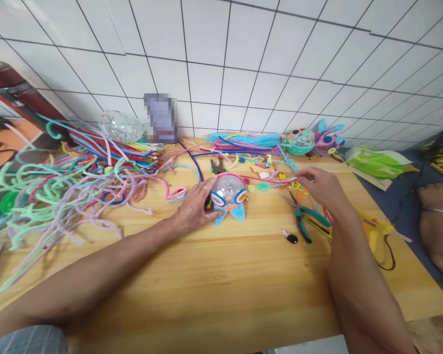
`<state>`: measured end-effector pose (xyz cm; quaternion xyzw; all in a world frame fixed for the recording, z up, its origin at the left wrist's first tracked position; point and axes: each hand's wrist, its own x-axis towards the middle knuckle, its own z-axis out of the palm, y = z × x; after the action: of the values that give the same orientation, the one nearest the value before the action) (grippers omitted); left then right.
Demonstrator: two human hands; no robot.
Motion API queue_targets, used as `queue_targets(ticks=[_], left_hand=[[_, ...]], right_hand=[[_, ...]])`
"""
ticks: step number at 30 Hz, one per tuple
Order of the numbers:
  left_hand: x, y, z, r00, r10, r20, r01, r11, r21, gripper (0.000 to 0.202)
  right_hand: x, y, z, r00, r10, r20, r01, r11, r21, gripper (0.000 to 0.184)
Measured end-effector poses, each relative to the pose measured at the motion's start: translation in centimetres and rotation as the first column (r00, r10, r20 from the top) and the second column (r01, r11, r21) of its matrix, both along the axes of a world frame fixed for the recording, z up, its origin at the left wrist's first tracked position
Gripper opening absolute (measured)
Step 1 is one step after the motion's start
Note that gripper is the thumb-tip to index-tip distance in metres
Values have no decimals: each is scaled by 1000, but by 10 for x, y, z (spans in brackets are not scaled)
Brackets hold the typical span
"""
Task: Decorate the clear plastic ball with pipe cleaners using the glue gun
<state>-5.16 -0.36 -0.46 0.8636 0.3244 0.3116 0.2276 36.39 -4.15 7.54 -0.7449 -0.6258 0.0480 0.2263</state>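
Observation:
My left hand (194, 209) is wrapped round the side of a clear ball craft (229, 188) on the wooden table. A pink pipe cleaner rings the ball. Two oval eye shapes in white, orange and blue sit on its front, with blue fin-like pieces (237, 212) below. My right hand (319, 184) is at the right, thumb and fingertips pinched together at the end of a pink pipe cleaner (271, 180), which stretches left towards the ball. Small coloured pipe-cleaner pieces (263, 186) lie between the hands. Needle-nose pliers (301, 223) with teal handles lie beneath my right wrist.
Loose pipe cleaners (70, 196) heap up at the left, near a red flask (18, 96). Along the tiled wall stand a blurred-out phone-like object (161, 118), pipe-cleaner bundles (247, 141) and finished-looking ball crafts (300, 141). A yellow glue gun (374, 231) lies right; another person's bare limb (439, 226) shows beyond.

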Motion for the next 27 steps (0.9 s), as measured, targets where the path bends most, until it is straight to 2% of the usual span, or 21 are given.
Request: queue_targets(ticks=[5,8,13,17,21,24,27], left_hand=[[-3,-1,1,1000,-18,16,18,1000,1,104],[-4,-1,1,999,-19,36,19,1000,4,102],[-4,-1,1,999,-27,40,27,1000,3,98],[-4,-1,1,999,-19,44,18,1000,15,97],[-3,-1,2,999,-16,37,17,1000,-7,98],[-3,-2,3,999,-10,39,10,1000,-8,98],[-3,-2,2,999,-8,45,8,1000,5,99]], right_hand=[[5,3,-16,986,143,85,-132,984,-122,26],[-1,7,-27,972,176,157,-148,973,-175,28],[-4,10,-40,964,170,205,-140,978,-154,19],[-6,11,-38,960,193,202,-168,977,-135,13],[-7,10,-26,987,147,72,-146,989,-14,14],[-7,8,-18,992,4,-122,10,994,108,17],[-7,6,-11,961,-66,-268,106,985,135,19]])
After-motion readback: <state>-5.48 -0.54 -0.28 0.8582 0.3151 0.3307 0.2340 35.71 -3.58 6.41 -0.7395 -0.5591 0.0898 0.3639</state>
